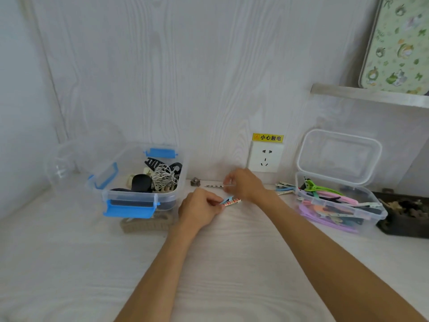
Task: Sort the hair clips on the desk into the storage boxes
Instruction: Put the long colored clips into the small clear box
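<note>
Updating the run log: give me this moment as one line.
left hand: pinches flat clips | right hand: pinches thin clip | left box: claw clips | right box: flat clips, lid up

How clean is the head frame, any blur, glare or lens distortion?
Head view: soft, even light with no hard shadows or glare; wide-angle bending curves the grey wall shelf and the wall edges; the right hand is slightly motion-blurred; the small patterned flat clips pinched by the left hand lack fine detail.
</note>
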